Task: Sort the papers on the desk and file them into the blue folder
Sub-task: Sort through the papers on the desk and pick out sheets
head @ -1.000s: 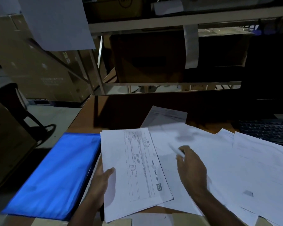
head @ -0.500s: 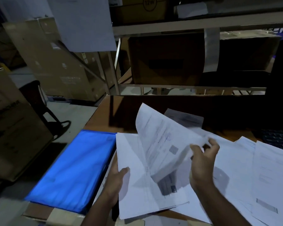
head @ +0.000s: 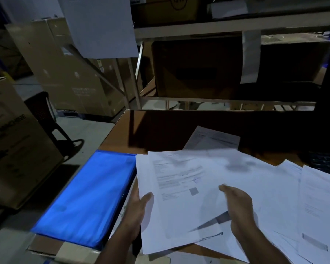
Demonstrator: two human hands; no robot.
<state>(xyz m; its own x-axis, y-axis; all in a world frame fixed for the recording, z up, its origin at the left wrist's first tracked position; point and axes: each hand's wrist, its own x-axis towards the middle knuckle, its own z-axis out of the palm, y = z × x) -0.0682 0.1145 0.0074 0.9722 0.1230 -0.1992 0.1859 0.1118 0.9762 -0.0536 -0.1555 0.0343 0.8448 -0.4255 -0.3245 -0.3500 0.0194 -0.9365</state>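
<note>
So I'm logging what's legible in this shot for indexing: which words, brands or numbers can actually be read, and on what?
"12W": in a circle on the box on the top shelf.
"G": last letter of a cut-off logo on the large carton at left.
"MACHINE": along that same carton; the word before it is too dim to read.
Printed sheet held by the left hand: text lines and a code square, too blurred to read.
Other loose papers: unreadable.

Left hand clasping, right hand flat.

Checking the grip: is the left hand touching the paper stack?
Touching. The head view shows the left hand thumb lying on the paper stack's left edge.
</note>
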